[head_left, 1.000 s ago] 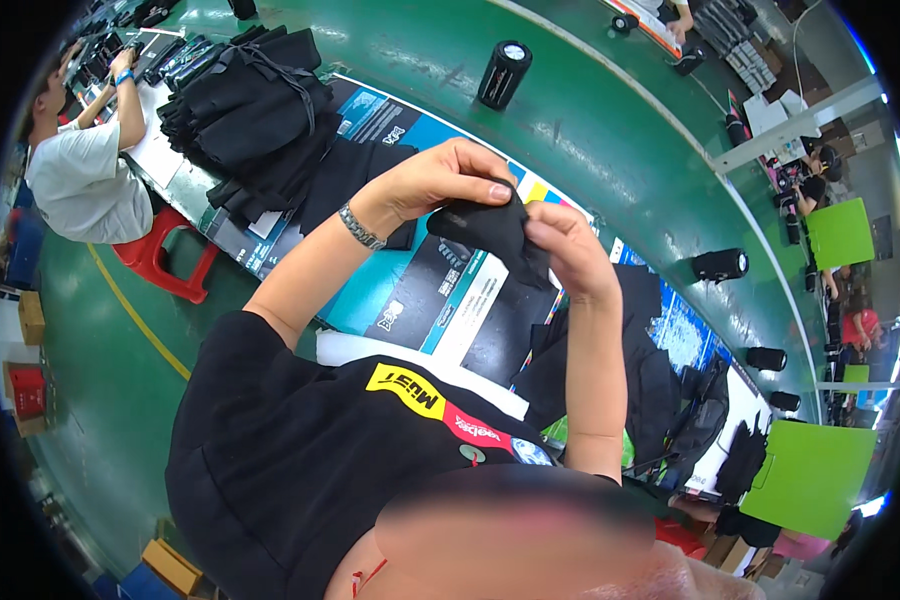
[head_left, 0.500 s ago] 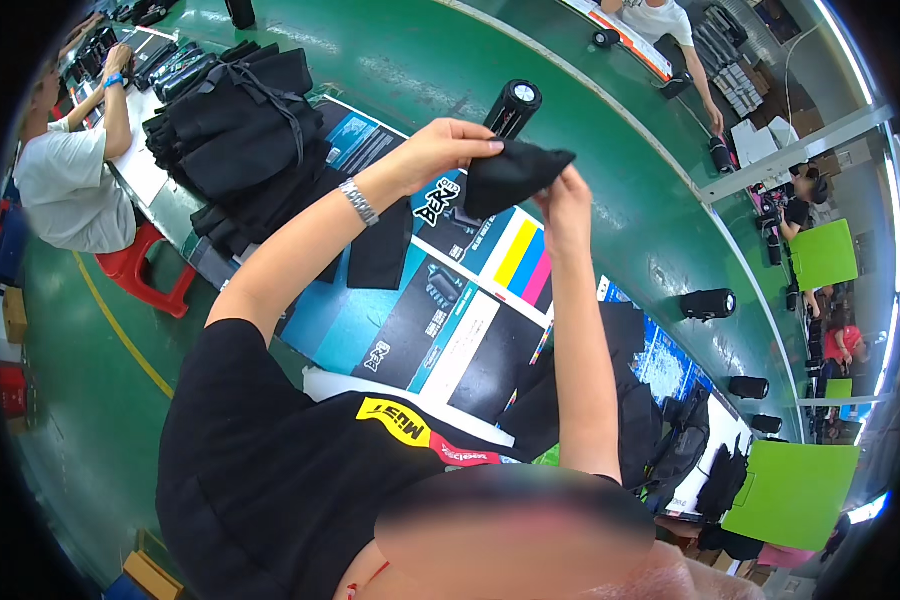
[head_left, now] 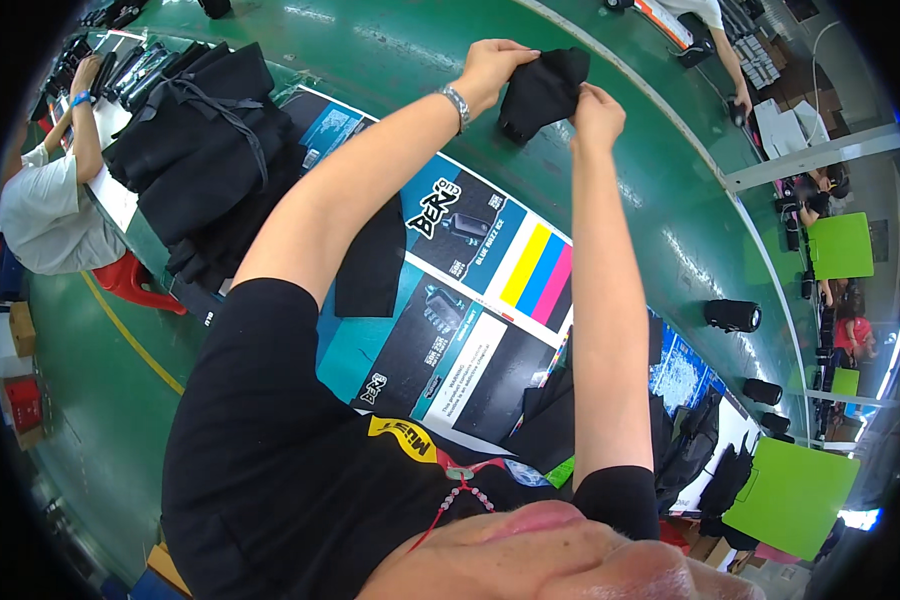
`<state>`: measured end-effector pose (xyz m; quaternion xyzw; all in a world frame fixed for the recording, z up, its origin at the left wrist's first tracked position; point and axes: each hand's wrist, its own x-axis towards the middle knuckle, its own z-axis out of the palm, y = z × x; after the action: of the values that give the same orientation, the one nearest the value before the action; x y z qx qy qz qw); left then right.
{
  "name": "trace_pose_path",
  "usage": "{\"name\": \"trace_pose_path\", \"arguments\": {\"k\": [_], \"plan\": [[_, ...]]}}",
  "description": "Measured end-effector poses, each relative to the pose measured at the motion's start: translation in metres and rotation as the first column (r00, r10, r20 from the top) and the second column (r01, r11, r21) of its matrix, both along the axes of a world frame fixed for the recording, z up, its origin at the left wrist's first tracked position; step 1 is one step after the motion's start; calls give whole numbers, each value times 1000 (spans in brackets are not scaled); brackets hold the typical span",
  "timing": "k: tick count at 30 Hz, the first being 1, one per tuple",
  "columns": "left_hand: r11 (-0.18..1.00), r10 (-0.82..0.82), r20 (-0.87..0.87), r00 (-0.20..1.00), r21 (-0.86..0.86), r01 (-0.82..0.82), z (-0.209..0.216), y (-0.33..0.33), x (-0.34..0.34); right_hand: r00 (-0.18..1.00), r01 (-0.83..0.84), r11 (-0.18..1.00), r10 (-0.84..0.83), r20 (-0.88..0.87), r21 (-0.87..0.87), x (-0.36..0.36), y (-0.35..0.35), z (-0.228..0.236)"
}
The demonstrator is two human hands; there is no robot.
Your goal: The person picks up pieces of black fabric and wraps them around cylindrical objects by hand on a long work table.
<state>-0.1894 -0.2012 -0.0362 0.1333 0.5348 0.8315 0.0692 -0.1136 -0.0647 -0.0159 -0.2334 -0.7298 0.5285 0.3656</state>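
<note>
My arms are stretched far out over the table. A piece of black cloth (head_left: 545, 95), bunched and shaped like a small pouch, hangs between my two hands. My left hand (head_left: 494, 72) pinches its upper left edge, with thumb and fingers together. On the other side my right hand (head_left: 598, 118) grips its right edge. Whether anything sits inside the cloth is hidden. Below lies a printed sheet (head_left: 490, 335) with coloured stripes. A flat black cloth piece (head_left: 370, 270) rests on that sheet under my left forearm.
A thick pile of black cloth pieces (head_left: 200, 150), with a strap across it, stands at the left. Beyond it sits a person (head_left: 55, 215) on a red stool (head_left: 140, 285). Black cylinders (head_left: 733, 316) stand off to the right, near green chairs (head_left: 790, 497).
Both hands have moved up and away from me with the cloth, which now hangs more spread out. The black cylinder seen behind it earlier is out of sight.
</note>
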Motion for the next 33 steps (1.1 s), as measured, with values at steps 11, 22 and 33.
{"name": "trace_pose_path", "arguments": {"k": [11, 22, 33], "plan": [[885, -233, 275, 933, -337, 320, -9, -6, 12, 933, -100, 952, 192, 306, -291, 11, 35, -18], [867, -455, 345, 821, -40, 497, -12, 40, 2, 862, -202, 973, 124, 491, 108, 9, 43, -3], [703, -180, -324, 929, -703, -109, -113, 50, -37, 893, -264, 953, 300, 336, -149, 23, 45, -48]]}}
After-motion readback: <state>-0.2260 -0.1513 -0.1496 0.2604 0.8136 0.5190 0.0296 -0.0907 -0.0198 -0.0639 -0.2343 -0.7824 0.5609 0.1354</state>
